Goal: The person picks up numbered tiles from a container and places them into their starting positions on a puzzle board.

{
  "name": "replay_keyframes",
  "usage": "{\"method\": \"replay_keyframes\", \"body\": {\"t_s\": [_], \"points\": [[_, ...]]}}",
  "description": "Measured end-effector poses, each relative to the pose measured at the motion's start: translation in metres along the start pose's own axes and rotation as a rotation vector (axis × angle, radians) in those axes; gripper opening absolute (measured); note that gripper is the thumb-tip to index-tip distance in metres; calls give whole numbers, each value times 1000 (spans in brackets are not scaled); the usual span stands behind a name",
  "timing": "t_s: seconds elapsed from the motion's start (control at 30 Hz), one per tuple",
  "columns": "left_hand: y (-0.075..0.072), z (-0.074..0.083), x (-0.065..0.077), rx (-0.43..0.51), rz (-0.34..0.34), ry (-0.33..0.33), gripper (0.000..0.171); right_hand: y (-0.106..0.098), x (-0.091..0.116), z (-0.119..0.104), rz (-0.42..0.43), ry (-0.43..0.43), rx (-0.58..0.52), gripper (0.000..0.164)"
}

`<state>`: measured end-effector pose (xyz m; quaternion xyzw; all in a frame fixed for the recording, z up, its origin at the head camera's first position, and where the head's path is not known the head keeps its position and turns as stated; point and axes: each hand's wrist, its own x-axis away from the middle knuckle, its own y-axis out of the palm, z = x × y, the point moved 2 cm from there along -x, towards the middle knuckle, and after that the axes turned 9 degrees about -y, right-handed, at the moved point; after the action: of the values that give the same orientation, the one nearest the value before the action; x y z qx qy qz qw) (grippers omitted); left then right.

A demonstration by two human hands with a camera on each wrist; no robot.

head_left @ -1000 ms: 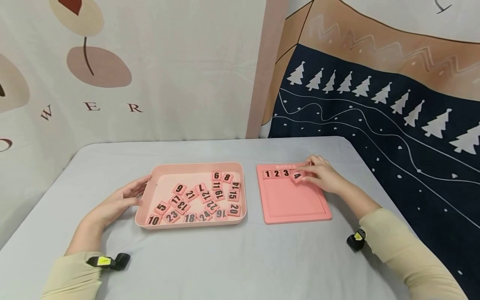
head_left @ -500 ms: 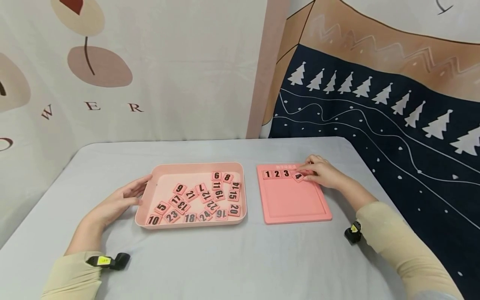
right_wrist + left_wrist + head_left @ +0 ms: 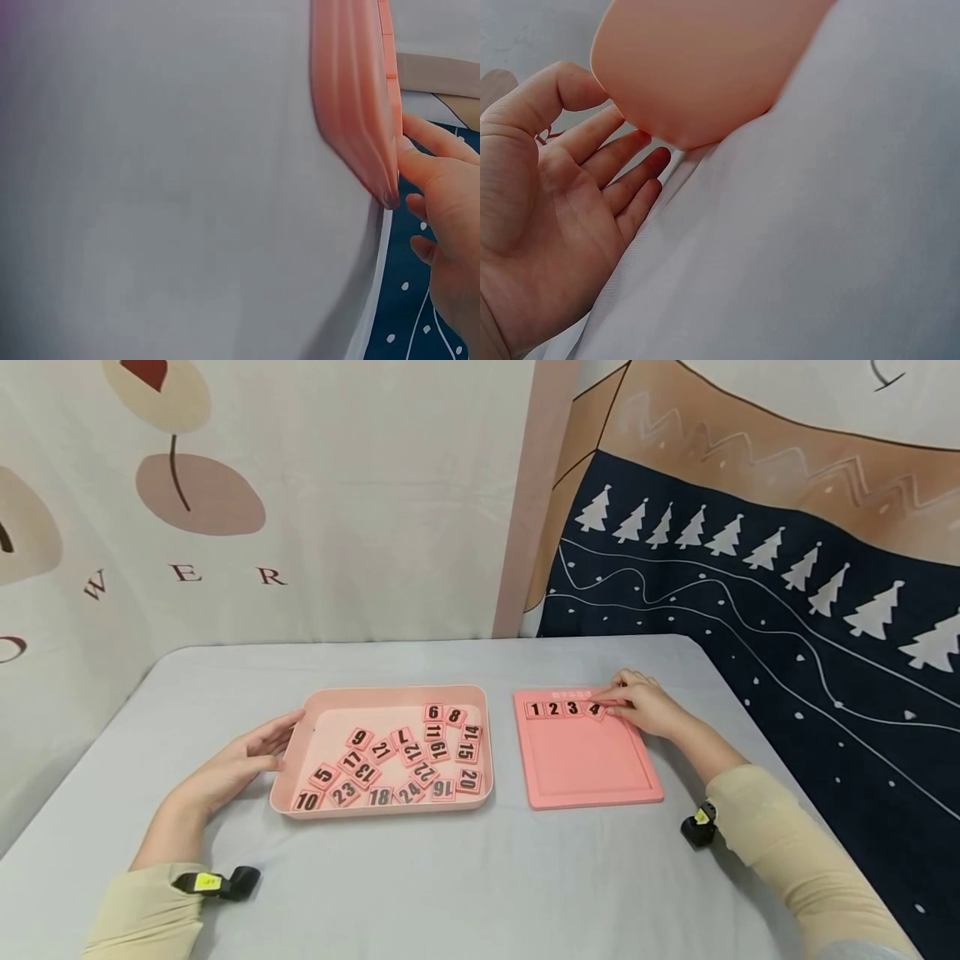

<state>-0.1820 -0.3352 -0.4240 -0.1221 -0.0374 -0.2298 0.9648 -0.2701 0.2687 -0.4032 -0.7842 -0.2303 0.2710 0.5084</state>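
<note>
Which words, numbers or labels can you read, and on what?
Tiles on the pink board:
"1"
"2"
"3"
"4", askew tile at the right grip
Tiles in the pink tray:
"5"
"6"
"7"
"8"
"9"
"10"
"11"
"12"
"13"
"14"
"15"
"16"
"17"
"18"
"19"
"20"
"21"
"22"
"23"
"24"
Backdrop:
"W"
"E"
"R"
Too small: pale board characters, yellow wrist labels
Cut off: marks at left and upper-right edges

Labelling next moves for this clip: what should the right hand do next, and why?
Probably a small twist to square up tile 4, then ease it in beside tile 3. The right hand pinches tile 4 at the row's end on the pink board, and it sits askew, while tile 1, tile 2 and tile 3 line up straight.
</note>
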Motion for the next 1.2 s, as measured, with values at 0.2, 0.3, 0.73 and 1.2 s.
{"method": "replay_keyframes", "body": {"t_s": [0.2, 0.3, 0.73, 1.2], "points": [[1, 1, 0, 5, -1, -8, 71, 2, -3, -2, 44, 44, 30, 21], [1, 1, 0, 1, -2, -4, 71, 4, -4, -2, 65, 54, 49, 18], [1, -2, 0, 6, 3, -3, 70, 4, -2, -6, 113, 90, 19, 19], [1, 0, 1, -5, 6, -1, 71, 7, -3, -7, 117, 130, -10, 25]]}}
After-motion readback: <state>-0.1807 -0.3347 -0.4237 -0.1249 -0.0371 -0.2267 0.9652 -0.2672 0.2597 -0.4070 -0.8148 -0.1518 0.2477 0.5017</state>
